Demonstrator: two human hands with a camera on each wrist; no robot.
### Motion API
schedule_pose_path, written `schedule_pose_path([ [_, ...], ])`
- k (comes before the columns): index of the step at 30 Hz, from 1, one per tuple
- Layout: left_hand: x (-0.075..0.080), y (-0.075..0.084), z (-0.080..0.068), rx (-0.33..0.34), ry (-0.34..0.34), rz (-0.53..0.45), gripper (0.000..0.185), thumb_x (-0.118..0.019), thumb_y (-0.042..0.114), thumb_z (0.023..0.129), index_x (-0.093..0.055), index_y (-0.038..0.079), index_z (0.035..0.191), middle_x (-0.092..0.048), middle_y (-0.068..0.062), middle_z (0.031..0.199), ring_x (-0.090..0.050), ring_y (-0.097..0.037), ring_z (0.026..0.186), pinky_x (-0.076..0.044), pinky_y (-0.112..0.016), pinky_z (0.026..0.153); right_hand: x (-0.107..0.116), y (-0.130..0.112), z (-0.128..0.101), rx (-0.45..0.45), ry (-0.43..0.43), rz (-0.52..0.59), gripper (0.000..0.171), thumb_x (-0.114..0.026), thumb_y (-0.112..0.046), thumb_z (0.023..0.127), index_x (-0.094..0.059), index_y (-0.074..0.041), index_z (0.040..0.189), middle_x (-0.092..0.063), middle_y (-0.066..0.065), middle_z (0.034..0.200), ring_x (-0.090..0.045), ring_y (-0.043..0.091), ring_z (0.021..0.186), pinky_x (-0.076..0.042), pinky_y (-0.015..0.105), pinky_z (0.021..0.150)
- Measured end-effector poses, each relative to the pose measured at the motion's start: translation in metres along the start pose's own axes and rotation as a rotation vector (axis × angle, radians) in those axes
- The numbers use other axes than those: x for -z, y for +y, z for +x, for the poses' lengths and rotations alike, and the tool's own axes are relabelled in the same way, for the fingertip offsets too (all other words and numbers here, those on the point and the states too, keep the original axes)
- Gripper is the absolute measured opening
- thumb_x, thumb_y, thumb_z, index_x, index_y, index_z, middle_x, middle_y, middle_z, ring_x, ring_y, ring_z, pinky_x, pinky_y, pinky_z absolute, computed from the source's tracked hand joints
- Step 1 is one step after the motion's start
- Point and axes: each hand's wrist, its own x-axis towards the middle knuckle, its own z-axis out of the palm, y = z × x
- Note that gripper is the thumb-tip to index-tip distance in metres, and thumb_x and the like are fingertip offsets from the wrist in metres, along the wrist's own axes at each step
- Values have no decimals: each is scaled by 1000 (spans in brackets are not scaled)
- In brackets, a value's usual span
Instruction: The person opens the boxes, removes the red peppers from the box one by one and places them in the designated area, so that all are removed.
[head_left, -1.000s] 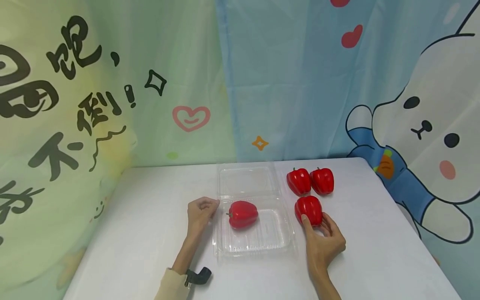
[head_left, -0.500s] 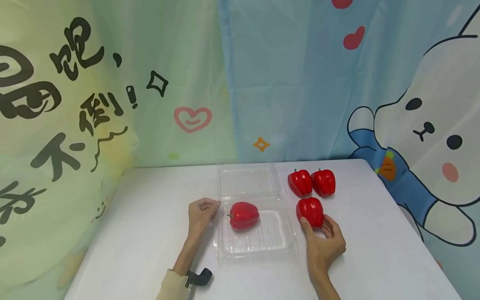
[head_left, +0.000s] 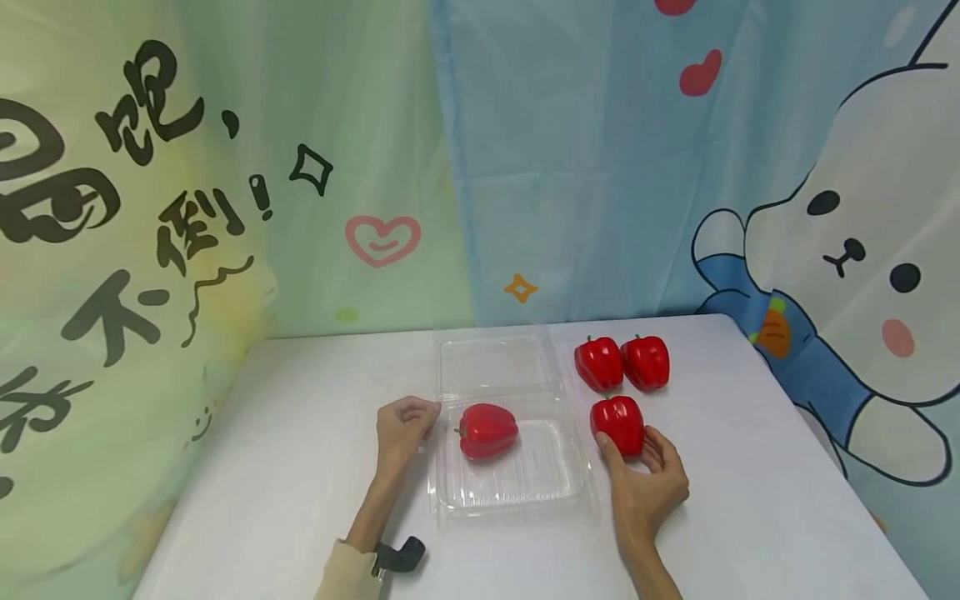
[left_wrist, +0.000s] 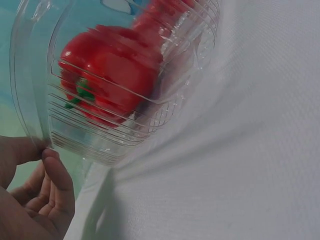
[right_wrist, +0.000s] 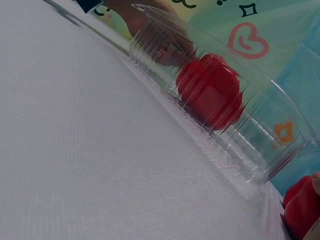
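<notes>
A clear plastic clamshell box [head_left: 525, 492] lies with its lid folded back, and one red bell pepper [head_left: 487, 431] rests on its side in the base, stem to the left. My left hand [head_left: 405, 427] pinches the box's left rim between thumb and forefinger, as the left wrist view shows at the rim [left_wrist: 30, 100]. To the right of the box, my right hand [head_left: 647, 483] grips the nearest loose red bell pepper [head_left: 618, 423], thumb on its left and fingers on its right. In the right wrist view only a corner of that pepper [right_wrist: 300, 207] shows.
Two more red bell peppers [head_left: 599, 364] stand side by side behind the gripped one. The open lid [head_left: 493, 362] lies toward the back of the white table [head_left: 300, 467]. A printed curtain [head_left: 360, 167] hangs directly behind the table's far edge. A dark band sits on the left wrist.
Both hands keep nearly the same places and holds. The whole head view shifts slightly; the peppers and box otherwise stay put.
</notes>
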Motion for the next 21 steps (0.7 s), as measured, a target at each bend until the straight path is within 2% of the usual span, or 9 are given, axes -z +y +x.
schedule_pose_path([
  [8,-1,2,1,2,2,-19,15,-77,20,86,-73,5,84,-72,-19,72,-62,-17,57,-46,-22,53,1,-3,0,5,7,2,73,-85,-50,74,-60,-23,137,-67,-4,135,-64,15,112,-52,40,105],
  [13,-1,1,1,6,-5,-39,16,-77,20,86,-73,5,84,-71,-21,72,-63,-19,58,-47,-22,53,3,-6,2,45,17,20,72,-86,-46,75,-60,-20,136,-67,1,133,-63,17,113,-52,30,103],
  [15,-1,2,1,8,-6,-39,17,-77,21,86,-73,5,84,-71,-20,72,-63,-19,59,-48,-22,54,5,-8,3,75,31,23,69,-86,-44,75,-61,-20,135,-68,2,132,-63,16,112,-50,20,100],
  [18,0,1,0,10,-6,-24,17,-77,22,86,-73,5,85,-72,-19,73,-65,-19,61,-50,-23,56,8,-12,5,143,36,30,67,-87,-40,75,-61,-23,135,-68,0,132,-63,14,113,-47,13,98],
  [21,0,2,0,5,-6,-13,18,-76,23,86,-73,5,86,-73,-19,74,-65,-20,62,-51,-23,57,11,-19,8,235,-11,47,67,-89,-35,75,-61,-27,135,-67,-3,132,-62,13,114,-48,20,101],
])
